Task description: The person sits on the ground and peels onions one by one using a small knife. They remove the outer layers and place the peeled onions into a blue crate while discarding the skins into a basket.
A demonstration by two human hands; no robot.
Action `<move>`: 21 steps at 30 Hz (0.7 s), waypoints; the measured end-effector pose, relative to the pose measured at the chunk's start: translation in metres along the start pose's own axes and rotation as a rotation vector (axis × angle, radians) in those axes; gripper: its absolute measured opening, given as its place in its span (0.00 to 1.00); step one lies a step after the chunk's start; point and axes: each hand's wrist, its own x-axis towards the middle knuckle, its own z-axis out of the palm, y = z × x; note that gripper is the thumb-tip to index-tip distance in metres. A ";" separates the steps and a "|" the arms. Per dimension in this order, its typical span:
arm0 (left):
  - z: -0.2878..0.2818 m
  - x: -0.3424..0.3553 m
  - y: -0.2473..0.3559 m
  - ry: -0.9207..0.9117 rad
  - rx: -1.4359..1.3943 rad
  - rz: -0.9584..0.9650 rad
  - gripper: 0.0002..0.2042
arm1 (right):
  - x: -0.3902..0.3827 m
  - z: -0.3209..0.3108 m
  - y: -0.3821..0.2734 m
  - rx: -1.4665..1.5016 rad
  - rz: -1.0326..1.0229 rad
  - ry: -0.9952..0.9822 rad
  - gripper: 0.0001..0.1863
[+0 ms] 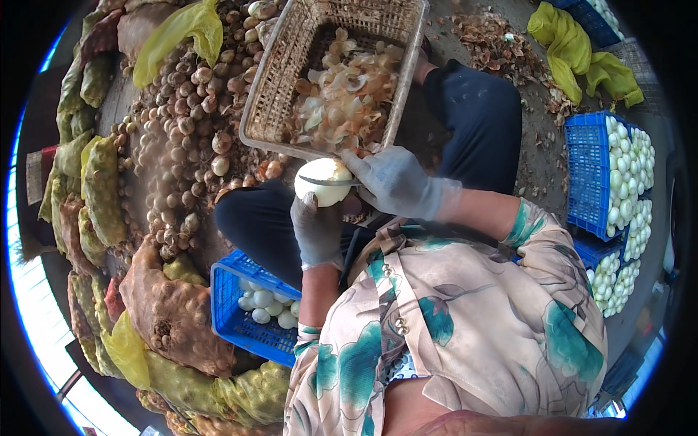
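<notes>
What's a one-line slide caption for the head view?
Gloved left hand holds a peeled white onion while the gloved right hand works a knife over it, below a wicker basket of skins.

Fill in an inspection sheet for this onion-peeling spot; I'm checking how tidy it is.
Surface: dirt floor, strewn with dry skins.
Job's things: peeled white onion held in left hand; knife in right hand, blade on the onion.
Clutter: wicker basket of peelings; heap of unpeeled onions; mesh sacks.
Hands: both gloved.
Cables: nothing seen.
Surroundings: blue crates of peeled onions right, another blue crate at left.
</notes>
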 end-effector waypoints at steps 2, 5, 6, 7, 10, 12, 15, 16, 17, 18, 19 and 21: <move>-0.007 -0.002 -0.003 0.011 -0.099 -0.058 0.37 | 0.002 0.002 0.003 -0.092 -0.055 0.059 0.34; -0.004 -0.008 0.002 0.030 0.040 -0.041 0.38 | -0.002 0.003 0.015 -0.220 0.023 0.043 0.33; -0.006 -0.011 0.003 0.030 0.393 0.046 0.39 | -0.006 0.004 0.023 -0.263 0.075 0.021 0.32; -0.006 -0.011 0.004 0.039 0.395 0.054 0.39 | -0.011 0.007 0.034 -0.185 0.098 0.068 0.31; -0.003 -0.008 0.005 0.084 -0.301 -0.078 0.40 | -0.005 -0.005 0.022 -0.053 0.068 0.119 0.30; -0.005 -0.004 0.001 0.105 -0.231 -0.088 0.40 | 0.000 -0.010 0.008 -0.066 0.003 0.093 0.31; 0.005 -0.003 -0.004 0.119 -0.065 -0.035 0.40 | -0.002 -0.007 -0.001 -0.016 -0.010 0.027 0.32; 0.007 -0.004 -0.003 0.124 -0.055 -0.032 0.41 | -0.004 -0.004 0.001 -0.060 0.003 0.025 0.32; 0.010 -0.006 0.000 0.094 -0.108 -0.044 0.41 | -0.005 -0.001 0.007 -0.102 0.018 0.024 0.32; 0.012 -0.007 0.004 0.064 -0.160 -0.058 0.41 | -0.006 0.001 0.013 -0.145 0.032 0.023 0.32; 0.016 -0.011 0.010 -0.001 -0.276 -0.086 0.41 | -0.005 0.001 0.022 -0.165 0.095 -0.009 0.28; 0.015 -0.011 0.012 -0.063 -0.387 -0.104 0.42 | -0.010 0.002 0.030 -0.060 0.157 0.094 0.26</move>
